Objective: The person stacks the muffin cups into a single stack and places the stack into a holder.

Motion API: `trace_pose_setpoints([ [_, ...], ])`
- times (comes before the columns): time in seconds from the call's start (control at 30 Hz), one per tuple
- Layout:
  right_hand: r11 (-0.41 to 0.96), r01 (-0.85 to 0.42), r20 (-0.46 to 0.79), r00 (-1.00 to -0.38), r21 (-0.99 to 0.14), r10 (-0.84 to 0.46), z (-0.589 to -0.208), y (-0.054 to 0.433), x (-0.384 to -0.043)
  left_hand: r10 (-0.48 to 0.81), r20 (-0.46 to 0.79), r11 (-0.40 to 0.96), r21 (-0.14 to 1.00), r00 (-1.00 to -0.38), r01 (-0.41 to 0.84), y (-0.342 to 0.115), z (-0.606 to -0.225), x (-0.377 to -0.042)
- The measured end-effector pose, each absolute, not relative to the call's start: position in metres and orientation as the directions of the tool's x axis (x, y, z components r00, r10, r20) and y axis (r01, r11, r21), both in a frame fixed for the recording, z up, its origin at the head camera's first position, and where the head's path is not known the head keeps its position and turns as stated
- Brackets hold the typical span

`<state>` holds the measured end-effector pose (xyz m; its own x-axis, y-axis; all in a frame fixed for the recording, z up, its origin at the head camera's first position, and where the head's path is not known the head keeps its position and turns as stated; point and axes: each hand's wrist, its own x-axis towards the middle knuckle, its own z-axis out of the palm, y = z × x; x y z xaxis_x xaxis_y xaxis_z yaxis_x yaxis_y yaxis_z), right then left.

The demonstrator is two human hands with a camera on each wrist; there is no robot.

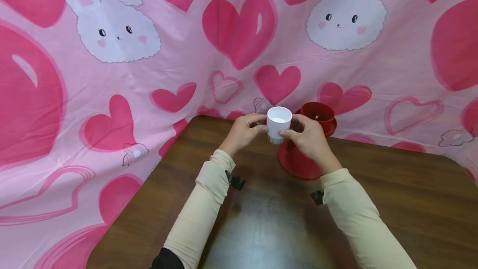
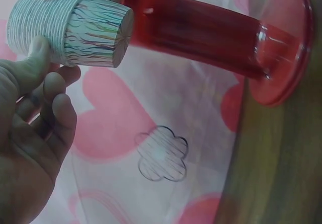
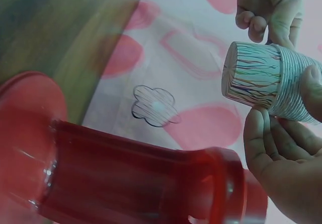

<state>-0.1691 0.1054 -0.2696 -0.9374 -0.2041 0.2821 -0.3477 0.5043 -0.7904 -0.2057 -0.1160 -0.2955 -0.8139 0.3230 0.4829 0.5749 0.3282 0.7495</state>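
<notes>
A stack of white paper cups (image 1: 276, 125), nested with their rims bunched together, is held up over the table between both hands. Fine coloured wavy lines run round the lowest cup (image 2: 98, 30), whose base faces down. My left hand (image 1: 244, 131) pinches the stack from the left, thumb in front and fingers at the far side. From the right, my right hand (image 1: 309, 137) holds it with thumb and fingers (image 3: 259, 133). Just behind the right hand is a red stand (image 1: 298, 163) with a round base, a thick column (image 3: 121, 168) and a cup-shaped top (image 1: 317, 112).
The red stand is near the back edge of a dark brown wooden table (image 1: 392, 194). Behind and to the left of the table hangs a pink cloth (image 1: 179, 45) with hearts and rabbit faces. Dark wrist cameras (image 1: 236, 181) sit on the cream sleeves (image 1: 201, 206).
</notes>
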Motion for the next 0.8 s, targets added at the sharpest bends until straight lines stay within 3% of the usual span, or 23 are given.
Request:
trace_pose_setpoints([
  [0.43, 0.422, -0.398, 0.402, -0.912, -0.814, -0.085, -0.238, 0.125, -0.171, 0.313, 0.566, 0.264, 0.72, -0.763, 0.642, -0.084, -0.252, -0.213],
  [0.8, 0.465, -0.31, 0.365, -0.931, -0.829, 0.03, -0.215, 0.153, -0.18, 0.229, 0.551, 0.291, 0.748, -0.802, 0.597, -0.042, -0.232, -0.227],
])
